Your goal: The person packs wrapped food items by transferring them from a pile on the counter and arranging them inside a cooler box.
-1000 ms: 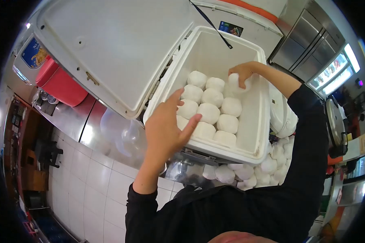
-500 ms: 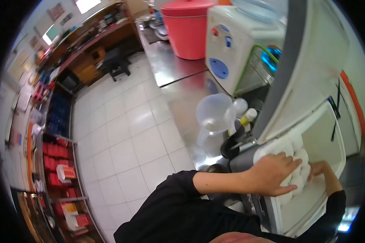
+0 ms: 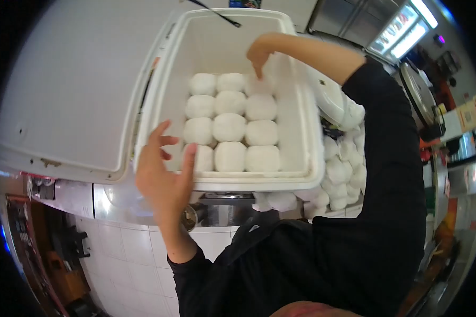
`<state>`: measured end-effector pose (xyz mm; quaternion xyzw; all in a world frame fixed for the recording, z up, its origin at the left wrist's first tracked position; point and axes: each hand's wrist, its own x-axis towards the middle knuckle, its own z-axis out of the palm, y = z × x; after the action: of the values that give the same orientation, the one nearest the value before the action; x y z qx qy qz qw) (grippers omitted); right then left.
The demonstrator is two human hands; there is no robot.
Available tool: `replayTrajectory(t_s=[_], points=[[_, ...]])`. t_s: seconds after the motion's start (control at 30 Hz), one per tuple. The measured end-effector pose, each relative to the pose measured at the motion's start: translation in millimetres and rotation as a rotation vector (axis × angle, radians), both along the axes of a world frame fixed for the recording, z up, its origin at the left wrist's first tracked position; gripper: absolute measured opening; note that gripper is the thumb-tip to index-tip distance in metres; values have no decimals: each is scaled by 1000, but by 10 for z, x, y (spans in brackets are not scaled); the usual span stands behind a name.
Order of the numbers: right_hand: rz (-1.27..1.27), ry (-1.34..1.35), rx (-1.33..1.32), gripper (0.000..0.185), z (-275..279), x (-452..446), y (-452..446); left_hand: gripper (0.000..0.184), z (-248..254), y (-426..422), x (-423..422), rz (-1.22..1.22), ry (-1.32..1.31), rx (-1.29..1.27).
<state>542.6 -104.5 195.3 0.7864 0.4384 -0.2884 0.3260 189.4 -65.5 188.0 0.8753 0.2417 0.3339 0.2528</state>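
Note:
A deep white box (image 3: 232,182) stands open in front of me. Rows of rounded white bundles (image 3: 230,128) fill its floor; what they contain does not show. My left hand (image 3: 166,174) is over the box's near left corner, fingers spread, beside a front bundle (image 3: 202,158), with nothing in it. Reaching in from the right, my right hand (image 3: 262,53) points its fingers down at the far right bundle (image 3: 256,84). One fingertip is at that bundle's top; whether it touches is blurred. The other fingers are partly hidden.
The large raised lid (image 3: 69,95) is to the left of the box. On the right are a pile of white bundles (image 3: 338,169) and a white rounded container (image 3: 330,100). A dark strap (image 3: 217,13) hangs over the far rim. Farther right stands a lit display fridge (image 3: 402,31).
My view has swung from the counter and room to straight above the box. My left hand has come off the bundles to the near left rim; my right hand is at the far right.

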Motion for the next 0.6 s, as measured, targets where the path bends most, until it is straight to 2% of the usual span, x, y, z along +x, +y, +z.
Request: replayTrajectory(t_s=[0.07,0.13,0.2,0.27,0.33,0.4,0.47,0.53,0.57,0.6], points=[[165,-91,377,58,354,-347,-506,38,-89,0,-35,-8,-53,48],[168,-34,826,54,641,-799,-1328,33,-122,-35,-87,14,-70,26],[265,-10,979,49,721,-1079,-2161,29,-210,1,-112,-5,-199,19],[226,100,949,49,699,-1233,-3062,26,-285,-89,-118,19,-385,66],[-98,253,795,47,625,-1239,-3944,24,-333,-476,-40,78,-691,98],[-401,188,699,48,388,-1113,-4879,22,-411,-1015,4,150,-848,200],[-632,-28,644,53,-145,-936,-5856,21,-633,-1618,107,80,-913,350],[-740,-43,536,61,-798,-746,-6761,21,-812,-2397,292,-294,-828,249],[-782,-74,585,67,-1218,-718,-7185,18,-901,-2866,402,-379,-733,57],[-822,-104,631,74,-1624,-685,-7490,17,-1001,-3180,489,-520,-583,8]])
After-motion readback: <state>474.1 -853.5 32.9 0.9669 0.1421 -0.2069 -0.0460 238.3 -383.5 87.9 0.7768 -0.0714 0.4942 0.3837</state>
